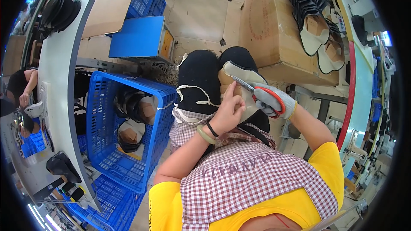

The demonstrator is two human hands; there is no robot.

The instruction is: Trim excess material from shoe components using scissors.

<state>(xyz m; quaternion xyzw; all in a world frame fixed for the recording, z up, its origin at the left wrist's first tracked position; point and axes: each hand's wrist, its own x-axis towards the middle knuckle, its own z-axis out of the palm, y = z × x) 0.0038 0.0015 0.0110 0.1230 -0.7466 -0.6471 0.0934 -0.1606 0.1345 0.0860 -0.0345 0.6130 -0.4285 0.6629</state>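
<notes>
A cream and tan shoe upper (pixel 245 73) with a dark edge rests across my black-clad knees. My bare left hand (pixel 230 110), with a bangle and a black band at the wrist, grips its near side. The left index finger reaches up beside the scissor blades. In a grey glove, my right hand (pixel 269 103) is closed round red-handled scissors (pixel 279 100). Their blades lie along the upper's rim; whether they are parted I cannot tell. Thin cream trimmed strips (pixel 198 88) cling to my left thigh and the checked apron (pixel 248 162).
At my left stands a blue plastic crate (pixel 124 175) holding several shoe uppers (pixel 130 132). Stacked uppers (pixel 310 21) lie on a cardboard box (pixel 261 30) at far right. A blue-topped stool (pixel 137 37) is ahead. Another person's arm (pixel 29 87) shows beyond the left-hand table (pixel 60 77).
</notes>
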